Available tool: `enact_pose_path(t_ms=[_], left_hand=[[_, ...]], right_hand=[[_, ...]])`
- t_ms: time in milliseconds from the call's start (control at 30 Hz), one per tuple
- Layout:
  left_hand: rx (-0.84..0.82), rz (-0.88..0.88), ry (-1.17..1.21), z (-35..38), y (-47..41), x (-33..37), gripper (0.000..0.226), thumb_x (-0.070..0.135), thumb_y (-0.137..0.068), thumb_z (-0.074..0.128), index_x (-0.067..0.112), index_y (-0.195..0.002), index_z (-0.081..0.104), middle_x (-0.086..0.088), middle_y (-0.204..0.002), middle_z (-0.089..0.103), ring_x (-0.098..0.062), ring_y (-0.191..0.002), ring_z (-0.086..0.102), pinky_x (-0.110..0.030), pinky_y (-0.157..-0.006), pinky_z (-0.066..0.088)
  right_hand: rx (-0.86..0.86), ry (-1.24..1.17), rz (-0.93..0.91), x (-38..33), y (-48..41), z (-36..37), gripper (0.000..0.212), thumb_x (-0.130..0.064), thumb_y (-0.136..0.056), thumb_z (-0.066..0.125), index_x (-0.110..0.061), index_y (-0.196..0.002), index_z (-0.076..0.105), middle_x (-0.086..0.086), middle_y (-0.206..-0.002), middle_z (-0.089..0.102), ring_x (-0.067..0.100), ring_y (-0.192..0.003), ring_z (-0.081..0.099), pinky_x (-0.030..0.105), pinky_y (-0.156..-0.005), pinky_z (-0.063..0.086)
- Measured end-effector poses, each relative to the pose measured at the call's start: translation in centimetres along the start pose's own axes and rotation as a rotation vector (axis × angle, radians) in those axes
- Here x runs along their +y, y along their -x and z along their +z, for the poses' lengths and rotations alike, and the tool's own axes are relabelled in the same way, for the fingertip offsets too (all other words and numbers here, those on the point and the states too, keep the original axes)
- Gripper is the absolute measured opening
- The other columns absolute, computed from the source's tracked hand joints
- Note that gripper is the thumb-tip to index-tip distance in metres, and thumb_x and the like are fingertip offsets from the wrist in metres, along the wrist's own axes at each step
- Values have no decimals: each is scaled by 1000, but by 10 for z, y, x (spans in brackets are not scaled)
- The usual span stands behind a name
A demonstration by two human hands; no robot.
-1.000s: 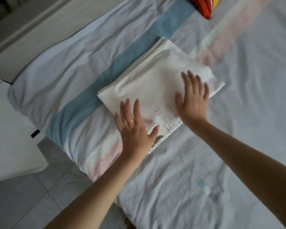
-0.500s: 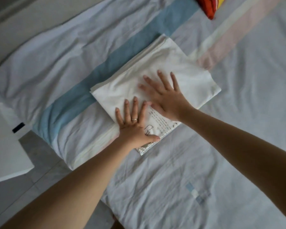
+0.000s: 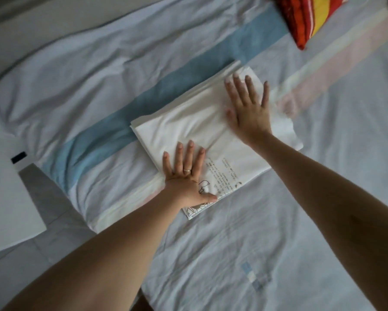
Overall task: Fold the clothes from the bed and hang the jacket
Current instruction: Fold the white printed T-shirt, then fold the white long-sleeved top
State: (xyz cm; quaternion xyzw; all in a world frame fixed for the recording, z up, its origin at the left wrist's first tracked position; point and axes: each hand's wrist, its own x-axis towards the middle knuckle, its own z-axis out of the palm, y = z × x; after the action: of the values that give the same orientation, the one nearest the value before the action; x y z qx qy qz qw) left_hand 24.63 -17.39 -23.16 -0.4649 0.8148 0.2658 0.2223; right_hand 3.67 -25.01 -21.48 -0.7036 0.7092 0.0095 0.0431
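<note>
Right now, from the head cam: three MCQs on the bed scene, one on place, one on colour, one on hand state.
1. Where does the left hand rest?
A. on the near corner of the folded white garment
B. on the floor
C. on the striped cushion

2. What colour is the wide stripe on the bedsheet beside the garment?
A. green
B. blue
C. black

3. How is the right hand posed?
A. clenched in a fist
B. pinching a hanger
C. flat, fingers spread, on the garment

Answers: 1 A, its palm lies by the printed corner; 2 B, the band reads blue; 3 C, its fingers lie splayed on the cloth.
</note>
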Motion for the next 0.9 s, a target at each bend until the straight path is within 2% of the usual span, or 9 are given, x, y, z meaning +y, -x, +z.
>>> enact_pose_path(t_ms=[100, 200, 267, 300, 400, 500, 667, 767, 900], left_hand=[[9, 2, 12, 1, -1, -1, 129, 85, -67, 47, 26, -117, -55, -3, -122, -66, -31, -119, -55, -56, -91, -36], [6, 10, 8, 0, -1, -2, 130, 84, -67, 48, 26, -116, -56, -4, -123, -65, -32, -118, -55, -55, -89, -37], [1, 15, -1, 0, 1, -2, 132, 85, -65, 49, 25, -115, -57, -5, -122, -65, -33, -118, -55, -56, -90, -36], [6, 20, -6, 1, 1, -1, 134, 86, -63, 50, 24, -116, -56, -5, -122, -65, -33, -118, -54, -57, -92, -34], [11, 31, -49, 0, -4, -2, 142, 86, -57, 56, 22, -117, -56, -8, -124, -63, -35, -123, -51, -60, -100, -28], [140, 44, -33, 5, 3, -3, 143, 86, -55, 57, 22, -131, -45, -10, -139, -50, -35, -134, -39, -60, -104, -23], [437, -29, 79, 68, 50, 16, 104, 72, -72, 41, 6, -149, 16, -23, -154, 21, -33, -143, 13, -67, -105, 17], [493, -68, 145, 136, 102, 61, 94, 62, -79, 36, 2, -149, 17, -23, -153, 22, -34, -142, 18, -70, -102, 17], [274, 45, 156, 208, 158, 173, 101, 62, -74, 45, 4, -149, 13, -24, -155, 6, -33, -145, 11, -68, -105, 6]], right_hand=[[-30, 44, -254, 1, 81, 26, 58, -47, -97, 22, -28, -152, 14, 4, -158, 20, 29, -146, 13, 63, -113, 10], [-113, -67, 379, 37, 139, 41, 60, -56, -98, 22, -37, -151, 2, -3, -161, 4, 31, -147, 8, 65, -112, 1], [-210, -221, 860, 50, 157, 39, 68, -61, -96, 19, -31, -152, -5, -1, -161, -6, 32, -147, -1, 68, -110, -2], [-205, -233, 939, 47, 163, 35, 75, -64, -93, 16, -24, -152, -6, 4, -161, -7, 35, -146, -2, 69, -109, 0], [-155, -190, 594, 9, 175, 28, 76, -63, -90, 12, -22, -153, -1, 13, -160, -4, 42, -145, 4, 68, -109, 1], [-236, -142, 109, -33, 195, 31, 62, -59, -94, 16, -41, -150, -3, -2, -160, -10, 41, -145, 1, 64, -109, 7], [-321, -231, 571, -8, 252, 48, 61, -54, -98, 23, -40, -150, -6, -11, -160, -10, 29, -147, -6, 60, -114, 0], [-199, -323, 465, 17, 329, 40, 59, -42, -97, 26, -28, -152, 13, -4, -160, 10, 30, -147, 8, 53, -116, 7], [-246, -359, 370, 66, 473, 23, 58, -39, -93, 25, -21, -148, 32, 4, -151, 38, 31, -141, 31, 45, -114, 20]])
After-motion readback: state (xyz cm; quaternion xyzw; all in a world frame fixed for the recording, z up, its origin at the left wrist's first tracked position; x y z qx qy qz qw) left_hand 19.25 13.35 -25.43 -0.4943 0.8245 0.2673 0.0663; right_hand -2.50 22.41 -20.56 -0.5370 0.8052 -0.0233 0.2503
